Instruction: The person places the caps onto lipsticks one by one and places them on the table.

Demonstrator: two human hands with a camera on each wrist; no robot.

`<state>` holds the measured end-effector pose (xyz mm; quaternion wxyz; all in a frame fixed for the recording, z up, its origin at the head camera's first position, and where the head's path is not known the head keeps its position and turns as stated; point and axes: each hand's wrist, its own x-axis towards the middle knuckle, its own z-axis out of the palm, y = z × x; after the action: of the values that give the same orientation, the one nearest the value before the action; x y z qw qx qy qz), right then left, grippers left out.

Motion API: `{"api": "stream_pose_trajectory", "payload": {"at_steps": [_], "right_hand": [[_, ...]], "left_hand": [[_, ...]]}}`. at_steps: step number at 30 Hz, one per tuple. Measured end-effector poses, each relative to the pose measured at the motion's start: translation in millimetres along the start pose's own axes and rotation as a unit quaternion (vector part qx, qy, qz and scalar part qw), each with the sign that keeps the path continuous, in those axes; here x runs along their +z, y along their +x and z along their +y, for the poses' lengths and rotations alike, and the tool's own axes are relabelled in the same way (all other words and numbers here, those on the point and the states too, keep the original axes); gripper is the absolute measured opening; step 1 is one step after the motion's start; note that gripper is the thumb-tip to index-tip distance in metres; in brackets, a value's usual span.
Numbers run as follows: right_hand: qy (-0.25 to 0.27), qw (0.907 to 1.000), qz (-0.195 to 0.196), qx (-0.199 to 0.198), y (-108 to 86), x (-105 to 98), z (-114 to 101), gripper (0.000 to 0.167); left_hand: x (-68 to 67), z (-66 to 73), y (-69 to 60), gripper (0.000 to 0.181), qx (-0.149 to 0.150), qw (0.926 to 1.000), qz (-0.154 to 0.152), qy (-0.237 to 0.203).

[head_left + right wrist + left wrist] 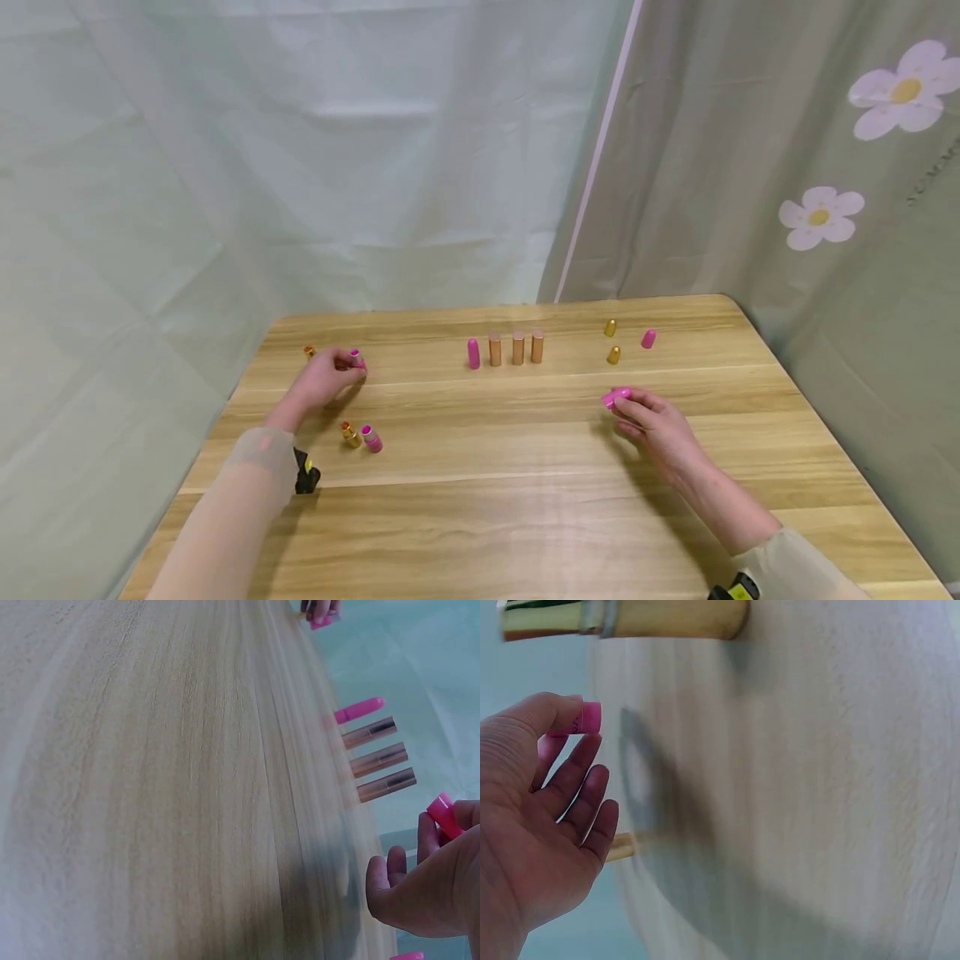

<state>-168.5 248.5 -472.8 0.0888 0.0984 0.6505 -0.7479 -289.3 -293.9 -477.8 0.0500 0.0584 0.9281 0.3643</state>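
Watching the left hand [327, 379], I note thumb and fingertip pinching an uncapped pink lipstick [357, 360] at the table's far left; cannot tell whether its base touches the wood. A gold lipstick [309, 352] stands just beside, partly hidden; in my judgement a sideways wrist swing could topple it. A dipping forearm might catch the nearer pair, a gold tube [350, 435] and a pink tube [372, 439]. Mid-table, the capped pink lipstick [473, 354] and three copper tubes [518, 349] stand close in a row; one bump might tip several. The right hand [656, 425] grips a pink cap [617, 397] over the table's right half; a slack pinch might let it slip. Appearance: left lipstick shows a vivid pink tip, paler collar, pink base; right cap glossy, bright pink, tilted. Beyond it, two gold caps [614, 355] and another pink cap [648, 338] sit loose.
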Motion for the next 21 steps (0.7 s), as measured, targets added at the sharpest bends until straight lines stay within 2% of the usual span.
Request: {"api": "stream_pose_trajectory", "payload": {"at_steps": [7,13,17,21], "right_hand": [[0.001,1.0000,-0.004,-0.005,0.3,0.3,-1.1,0.032],[0.002,1.0000,-0.004,-0.008,0.5,2.0,-2.7,0.028],[-0.007,0.9999,-0.002,-0.009,0.2,3.5,-3.8,0.033],[-0.009,0.9999,-0.001,-0.006,-0.1,5.2,-4.9,0.035]], "left_hand": [[-15.2,19.2,-6.3,0.039,0.014,0.9996,0.018,-0.015],[-24.1,49.1,-14.5,0.036,0.045,0.9984,0.032,-0.008],[-23.3,72.3,-20.8,0.034,0.067,0.9971,0.034,-0.014],[-15.6,95.8,-27.7,0.030,0.090,0.9952,0.032,-0.020]]}}
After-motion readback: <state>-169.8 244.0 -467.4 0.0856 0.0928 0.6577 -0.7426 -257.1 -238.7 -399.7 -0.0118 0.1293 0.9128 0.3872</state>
